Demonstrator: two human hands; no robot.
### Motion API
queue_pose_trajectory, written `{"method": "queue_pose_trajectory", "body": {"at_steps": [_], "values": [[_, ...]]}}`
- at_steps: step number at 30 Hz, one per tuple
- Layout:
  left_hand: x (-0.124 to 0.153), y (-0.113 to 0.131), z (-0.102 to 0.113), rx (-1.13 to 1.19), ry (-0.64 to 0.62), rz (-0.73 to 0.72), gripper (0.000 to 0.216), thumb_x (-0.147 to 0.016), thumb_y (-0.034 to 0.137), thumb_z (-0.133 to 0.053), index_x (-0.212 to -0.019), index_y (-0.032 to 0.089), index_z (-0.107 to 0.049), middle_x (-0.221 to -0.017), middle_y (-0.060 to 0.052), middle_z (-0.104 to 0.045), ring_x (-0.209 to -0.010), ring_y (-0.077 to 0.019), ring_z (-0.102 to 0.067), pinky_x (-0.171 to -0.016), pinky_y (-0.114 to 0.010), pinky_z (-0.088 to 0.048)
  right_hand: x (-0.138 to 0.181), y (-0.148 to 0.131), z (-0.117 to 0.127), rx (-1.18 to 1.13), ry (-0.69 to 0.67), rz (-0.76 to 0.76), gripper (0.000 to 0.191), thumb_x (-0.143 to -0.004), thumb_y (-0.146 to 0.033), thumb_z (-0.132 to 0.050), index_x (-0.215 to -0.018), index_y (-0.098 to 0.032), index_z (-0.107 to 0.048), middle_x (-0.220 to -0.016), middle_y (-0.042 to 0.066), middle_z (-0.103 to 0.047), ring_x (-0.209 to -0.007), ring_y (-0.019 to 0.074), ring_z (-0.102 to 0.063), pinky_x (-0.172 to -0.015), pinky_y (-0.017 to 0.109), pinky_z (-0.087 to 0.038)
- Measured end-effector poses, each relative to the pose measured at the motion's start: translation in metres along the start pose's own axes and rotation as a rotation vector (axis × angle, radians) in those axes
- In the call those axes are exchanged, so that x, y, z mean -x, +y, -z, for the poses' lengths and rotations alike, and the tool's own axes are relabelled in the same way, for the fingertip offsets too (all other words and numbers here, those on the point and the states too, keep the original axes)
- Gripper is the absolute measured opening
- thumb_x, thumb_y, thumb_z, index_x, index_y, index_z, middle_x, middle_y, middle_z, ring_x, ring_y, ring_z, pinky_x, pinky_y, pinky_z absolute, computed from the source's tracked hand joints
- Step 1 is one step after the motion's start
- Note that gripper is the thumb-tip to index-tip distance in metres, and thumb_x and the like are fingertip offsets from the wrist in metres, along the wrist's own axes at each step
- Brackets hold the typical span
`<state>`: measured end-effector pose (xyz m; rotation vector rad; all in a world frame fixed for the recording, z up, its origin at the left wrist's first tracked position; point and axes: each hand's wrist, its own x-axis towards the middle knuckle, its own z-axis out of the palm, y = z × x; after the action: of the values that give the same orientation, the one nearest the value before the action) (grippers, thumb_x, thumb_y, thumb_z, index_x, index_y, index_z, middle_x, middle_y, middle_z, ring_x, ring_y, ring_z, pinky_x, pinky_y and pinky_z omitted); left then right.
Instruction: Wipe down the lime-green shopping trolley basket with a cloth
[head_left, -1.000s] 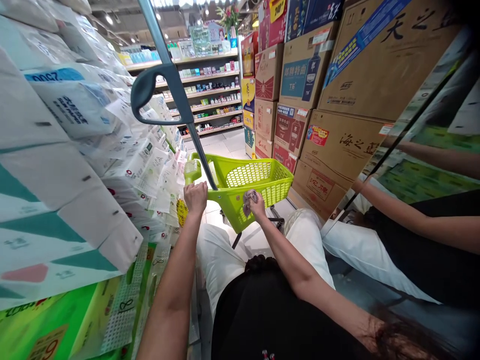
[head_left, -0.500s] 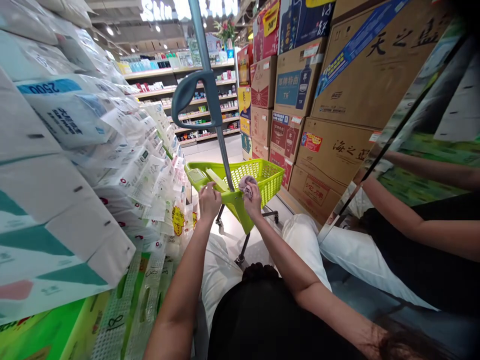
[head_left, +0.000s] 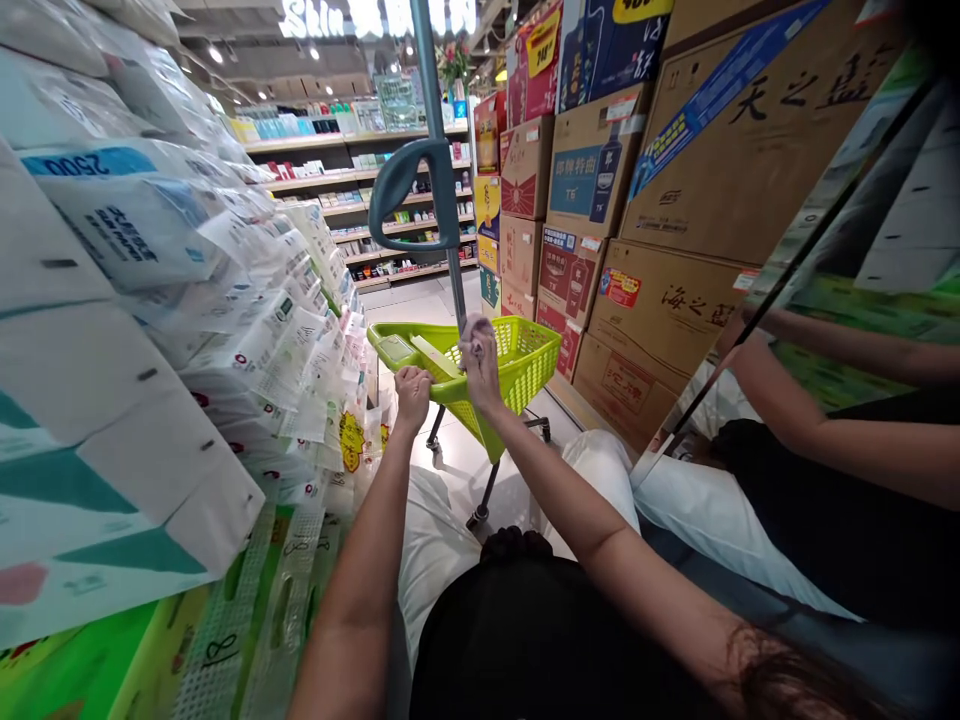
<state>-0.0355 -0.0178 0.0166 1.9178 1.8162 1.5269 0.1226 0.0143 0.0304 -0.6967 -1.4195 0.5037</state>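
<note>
A lime green wheeled shopping basket stands on the aisle floor in front of me, its grey pull handle rising up. My left hand is closed on the basket's near rim. My right hand holds a crumpled greyish cloth against the base of the handle pole, fingers wrapped round it. I am seated low, my white trousers below.
Stacked tissue and paper packs fill the left side. Cardboard cartons are piled on the right. A mirrored panel at the right reflects my arms. Product shelves stand at the aisle's far end.
My right hand with the cloth has moved up from the basket's front wall to the handle pole. The left hand shifted along the rim. The view has drawn back a little from the basket.
</note>
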Motion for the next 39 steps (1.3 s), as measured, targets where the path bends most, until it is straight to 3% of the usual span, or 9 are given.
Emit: {"method": "queue_pose_trajectory", "body": {"at_steps": [5,11,14,20,23,26,29,35,39], "values": [[0.002,-0.005,0.007,0.009,-0.003,-0.003,0.032,-0.089,0.018,-0.043,-0.06,0.024,-0.056,-0.079,-0.006,-0.056,-0.109,-0.0263,-0.048,-0.111,-0.046,-0.038,0.04,0.007,-0.011,0.089,0.039,0.016,0.018,-0.097,-0.028,-0.047,-0.112,-0.022,-0.052,-0.123,0.013,-0.047,-0.125,0.0249,-0.048,-0.11,0.046,-0.041],[0.005,-0.006,0.013,0.003,0.007,-0.001,0.031,-0.088,0.017,-0.044,-0.061,0.023,-0.058,-0.081,-0.006,-0.056,-0.108,-0.0256,-0.049,-0.108,-0.044,-0.039,-0.015,-0.029,-0.027,0.089,0.116,0.081,0.01,-0.091,-0.018,-0.049,-0.099,-0.023,-0.049,-0.117,0.011,-0.044,-0.118,0.0238,-0.048,-0.107,0.042,-0.042],[0.008,-0.005,0.014,0.022,0.011,0.014,0.032,-0.09,0.019,-0.043,-0.062,0.023,-0.058,-0.084,-0.006,-0.057,-0.111,-0.0263,-0.047,-0.11,-0.045,-0.038,-0.016,-0.026,-0.021,0.08,0.085,0.022,0.013,-0.086,-0.018,-0.053,-0.095,-0.025,-0.047,-0.108,0.007,-0.046,-0.107,0.0215,-0.05,-0.099,0.037,-0.046],[0.016,-0.001,0.016,0.06,0.03,0.02,0.031,-0.09,0.02,-0.043,-0.062,0.025,-0.058,-0.087,-0.007,-0.058,-0.115,-0.0277,-0.046,-0.11,-0.046,-0.039,0.004,-0.008,0.007,-0.114,-0.058,-0.208,0.03,-0.08,-0.035,-0.071,-0.086,-0.026,-0.043,-0.091,-0.001,-0.051,-0.086,0.0162,-0.053,-0.079,0.03,-0.052],[0.015,-0.002,0.017,0.072,0.036,0.033,0.031,-0.089,0.022,-0.043,-0.061,0.025,-0.057,-0.083,-0.007,-0.058,-0.114,-0.0279,-0.047,-0.108,-0.046,-0.04,-0.032,-0.018,0.017,-0.404,-0.295,-0.336,0.044,-0.077,-0.053,-0.079,-0.09,-0.026,-0.047,-0.079,-0.005,-0.057,-0.068,0.0127,-0.057,-0.061,0.025,-0.052],[0.012,-0.005,0.016,0.079,0.046,0.035,0.033,-0.089,0.025,-0.043,-0.06,0.024,-0.056,-0.082,-0.007,-0.057,-0.113,-0.0279,-0.048,-0.109,-0.046,-0.04,-0.076,-0.031,0.016,-0.649,-0.42,-0.352,0.051,-0.078,-0.068,-0.075,-0.087,-0.025,-0.049,-0.066,-0.008,-0.057,-0.055,0.0094,-0.054,-0.052,0.021,-0.05],[0.013,-0.007,0.013,0.086,0.069,0.036,0.034,-0.091,0.029,-0.043,-0.06,0.024,-0.057,-0.084,-0.007,-0.058,-0.116,-0.028,-0.048,-0.109,-0.046,-0.039,-0.092,-0.029,0.009,-0.787,-0.423,-0.391,0.057,-0.073,-0.073,-0.076,-0.082,-0.024,-0.049,-0.063,-0.008,-0.056,-0.056,0.009,-0.057,-0.054,0.021,-0.052],[0.02,0.0,0.008,0.061,0.093,0.016,0.031,-0.089,0.024,-0.043,-0.062,0.024,-0.059,-0.088,-0.007,-0.061,-0.119,-0.0276,-0.048,-0.109,-0.045,-0.04,-0.051,-0.001,0.012,-0.78,-0.36,-0.479,0.06,-0.067,-0.074,-0.079,-0.081,-0.024,-0.05,-0.065,-0.009,-0.058,-0.058,0.0096,-0.06,-0.057,0.022,-0.054],[0.019,0.004,0.004,0.052,0.1,0.027,0.032,-0.089,0.021,-0.043,-0.061,0.024,-0.058,-0.088,-0.007,-0.062,-0.118,-0.0272,-0.049,-0.109,-0.044,-0.041,-0.061,-0.014,0.021,-0.597,-0.336,-0.318,0.052,-0.08,-0.075,-0.068,-0.087,-0.026,-0.051,-0.067,-0.007,-0.055,-0.058,0.0106,-0.057,-0.06,0.024,-0.055]]}}
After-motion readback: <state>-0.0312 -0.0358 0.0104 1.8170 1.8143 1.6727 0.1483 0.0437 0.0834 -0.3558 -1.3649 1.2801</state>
